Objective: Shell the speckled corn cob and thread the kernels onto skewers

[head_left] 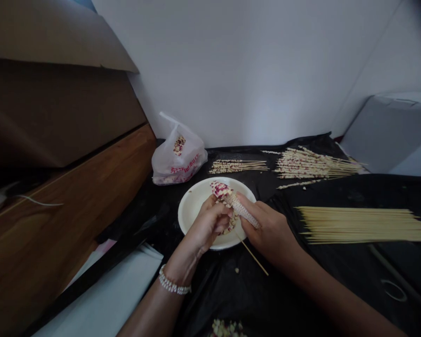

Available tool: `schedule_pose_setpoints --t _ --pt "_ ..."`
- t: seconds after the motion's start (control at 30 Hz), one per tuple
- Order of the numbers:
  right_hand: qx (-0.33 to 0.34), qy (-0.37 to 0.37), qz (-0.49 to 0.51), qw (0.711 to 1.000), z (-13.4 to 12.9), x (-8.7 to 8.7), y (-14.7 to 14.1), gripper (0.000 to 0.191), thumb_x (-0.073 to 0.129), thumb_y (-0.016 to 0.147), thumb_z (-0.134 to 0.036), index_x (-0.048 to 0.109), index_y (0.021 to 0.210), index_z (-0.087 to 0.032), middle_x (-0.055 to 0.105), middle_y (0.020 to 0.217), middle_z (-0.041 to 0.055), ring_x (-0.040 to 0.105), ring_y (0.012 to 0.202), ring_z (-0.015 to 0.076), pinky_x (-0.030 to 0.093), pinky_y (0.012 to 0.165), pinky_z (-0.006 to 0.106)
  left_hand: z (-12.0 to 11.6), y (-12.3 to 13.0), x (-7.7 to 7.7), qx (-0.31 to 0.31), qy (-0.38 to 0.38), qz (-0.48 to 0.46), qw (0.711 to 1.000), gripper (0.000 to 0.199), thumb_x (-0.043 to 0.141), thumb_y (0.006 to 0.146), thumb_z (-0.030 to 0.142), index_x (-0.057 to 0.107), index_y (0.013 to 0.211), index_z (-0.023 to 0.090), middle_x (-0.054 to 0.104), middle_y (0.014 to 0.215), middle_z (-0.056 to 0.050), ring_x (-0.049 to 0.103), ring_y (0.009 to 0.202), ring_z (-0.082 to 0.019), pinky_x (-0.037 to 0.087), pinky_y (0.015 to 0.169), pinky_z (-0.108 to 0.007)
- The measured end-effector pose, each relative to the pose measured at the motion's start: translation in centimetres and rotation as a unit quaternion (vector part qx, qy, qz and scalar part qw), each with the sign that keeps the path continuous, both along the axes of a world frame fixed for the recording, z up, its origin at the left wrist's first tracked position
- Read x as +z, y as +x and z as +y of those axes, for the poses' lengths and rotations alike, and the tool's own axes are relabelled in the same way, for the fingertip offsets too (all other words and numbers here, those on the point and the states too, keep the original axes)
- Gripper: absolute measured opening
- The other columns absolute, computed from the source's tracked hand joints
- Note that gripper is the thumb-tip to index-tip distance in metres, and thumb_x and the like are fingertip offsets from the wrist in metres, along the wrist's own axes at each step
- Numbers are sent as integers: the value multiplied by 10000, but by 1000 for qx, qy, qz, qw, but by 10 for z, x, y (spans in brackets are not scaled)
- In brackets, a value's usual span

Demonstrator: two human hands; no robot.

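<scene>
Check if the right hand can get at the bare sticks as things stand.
Probably yes. The bare sticks lie uncovered to the right of the right hand, nothing visible between. Its grip is on the corn cob, though.

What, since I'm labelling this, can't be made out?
All in the head view:
- inside of the bowl: partly hidden by left hand, right hand and cob
- full contents of the plastic bag: veiled by cloudy film
- kernel clump: cut off by the bottom edge

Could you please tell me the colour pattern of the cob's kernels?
The kernels are mottled cream and purplish-red, in the head view.
</scene>
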State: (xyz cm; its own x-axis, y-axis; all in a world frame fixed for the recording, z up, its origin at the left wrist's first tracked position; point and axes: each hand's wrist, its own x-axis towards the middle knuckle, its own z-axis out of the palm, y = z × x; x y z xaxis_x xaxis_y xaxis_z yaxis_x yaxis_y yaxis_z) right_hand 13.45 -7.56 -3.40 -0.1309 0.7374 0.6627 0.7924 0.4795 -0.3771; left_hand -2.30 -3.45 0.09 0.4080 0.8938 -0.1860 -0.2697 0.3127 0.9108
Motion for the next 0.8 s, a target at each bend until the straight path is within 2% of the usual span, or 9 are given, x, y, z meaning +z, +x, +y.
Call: schedule_pose_setpoints --t 0.07,0.17,0.23,0.33,0.5,0.57,0.7,0.8 --pt "-13 2 -13 1000 -1 0 0 444 433 937 -180 633 1323 -89 703 840 103 686 761 225 576 727 348 0 -2 2 -10 -22 -40 999 248 599 577 110 483 787 175 466 592 65 215 408 -10 99 387 -165" --pt "-32 5 -40 999 -2 0 0 453 438 937 -186 627 1342 -116 690 833 84 669 724 198 555 663 291 1 -4 3 -15 -37 -70 997 186 618 614 165 508 763 155 527 638 26 231 417 -7 92 382 -163" --pt "-46 11 -67 997 -2 0 0 459 439 935 -182 624 1353 -137 685 830 69 655 687 176 528 614 258 2 -4 2 -20 -44 -66 997 148 620 684 245 516 725 149 477 577 39 206 405 -10 86 375 -167" --pt "-61 29 -110 992 -3 0 -1 466 438 934 -167 618 1363 -145 675 803 48 636 635 155 481 550 238 3 -1 2 -23 -50 -40 998 194 578 745 314 511 663 152 361 490 70 172 384 -18 85 367 -176" --pt "-74 53 -154 984 -4 -1 -1 458 455 937 -153 625 1362 -154 657 771 29 596 566 141 422 495 250 4 2 3 -3 -38 -1 999 180 540 757 296 505 651 155 420 534 48 176 382 -13 95 371 -174" --pt "-74 56 -169 981 -4 -2 -1 451 460 944 -149 624 1364 -148 647 763 28 590 558 140 410 490 258 4 3 2 -3 -32 18 999 192 517 768 303 493 639 163 380 501 58 169 383 -19 112 375 -173" --pt "-62 53 -173 982 -6 -2 -3 447 448 954 -146 614 1369 -127 637 758 29 603 573 145 413 501 265 0 7 -3 36 -14 52 998 88 523 695 230 442 668 206 274 432 99 165 371 -42 154 377 -185" --pt "-59 48 -155 985 -6 -1 -4 455 434 955 -154 604 1376 -118 644 763 27 613 583 145 423 509 262 -1 8 -5 63 -5 46 997 175 531 620 163 425 743 227 270 426 119 176 367 -53 173 383 -188"
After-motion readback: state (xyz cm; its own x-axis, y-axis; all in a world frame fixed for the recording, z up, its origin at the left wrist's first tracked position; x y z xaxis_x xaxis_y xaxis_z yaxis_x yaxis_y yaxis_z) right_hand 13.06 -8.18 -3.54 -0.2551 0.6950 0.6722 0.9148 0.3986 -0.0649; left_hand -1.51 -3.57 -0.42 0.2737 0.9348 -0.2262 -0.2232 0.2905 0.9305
